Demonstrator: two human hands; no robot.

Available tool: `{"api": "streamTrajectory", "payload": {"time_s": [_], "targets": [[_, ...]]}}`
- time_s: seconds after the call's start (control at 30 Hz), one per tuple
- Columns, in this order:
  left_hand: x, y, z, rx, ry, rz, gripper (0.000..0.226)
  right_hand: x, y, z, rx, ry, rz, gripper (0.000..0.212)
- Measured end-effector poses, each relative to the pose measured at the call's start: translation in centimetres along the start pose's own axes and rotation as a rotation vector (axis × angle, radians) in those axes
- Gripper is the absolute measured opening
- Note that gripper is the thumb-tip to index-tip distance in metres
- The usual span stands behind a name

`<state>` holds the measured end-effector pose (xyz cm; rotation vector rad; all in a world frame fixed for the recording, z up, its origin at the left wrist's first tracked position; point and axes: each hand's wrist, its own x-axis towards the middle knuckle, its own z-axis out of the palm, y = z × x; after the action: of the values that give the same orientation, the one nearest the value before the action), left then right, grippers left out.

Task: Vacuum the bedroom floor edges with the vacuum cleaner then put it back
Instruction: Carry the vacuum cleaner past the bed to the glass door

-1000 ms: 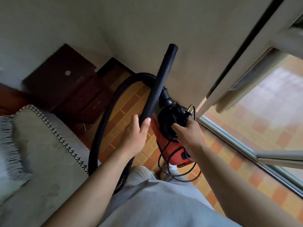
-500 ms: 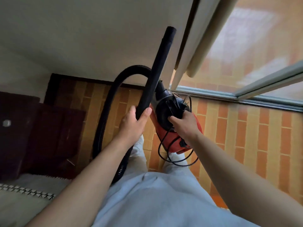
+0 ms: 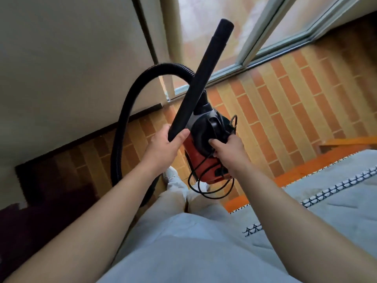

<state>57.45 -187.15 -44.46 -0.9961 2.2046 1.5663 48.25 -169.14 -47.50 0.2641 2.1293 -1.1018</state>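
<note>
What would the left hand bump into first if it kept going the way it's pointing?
Probably the red and black vacuum cleaner body, just beyond the left hand, which grips the black rigid vacuum tube. Depth is unclear.

A red-and-black vacuum cleaner (image 3: 206, 158) with a black hose (image 3: 122, 123), over orange and tan brick-patterned floor (image 3: 285, 111).

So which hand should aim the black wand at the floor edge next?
Left. The left hand already grips the rigid black plastic wand; the right hand carries the red-and-black vacuum body.
</note>
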Motion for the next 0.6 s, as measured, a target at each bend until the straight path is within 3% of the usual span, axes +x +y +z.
{"api": "streamTrajectory", "payload": {"time_s": [0.2, 0.6], "targets": [[1.0, 1.3, 4.3, 0.107, -0.082, 0.032, 0.043, -0.6, 5.7, -3.4, 0.211, 0.097, 0.105, 0.010], [4.3, 2.6, 9.9, 0.280, -0.276, 0.167, 0.053, -1.8, 12.3, -3.7, 0.583, 0.427, 0.373, 0.035]]}}
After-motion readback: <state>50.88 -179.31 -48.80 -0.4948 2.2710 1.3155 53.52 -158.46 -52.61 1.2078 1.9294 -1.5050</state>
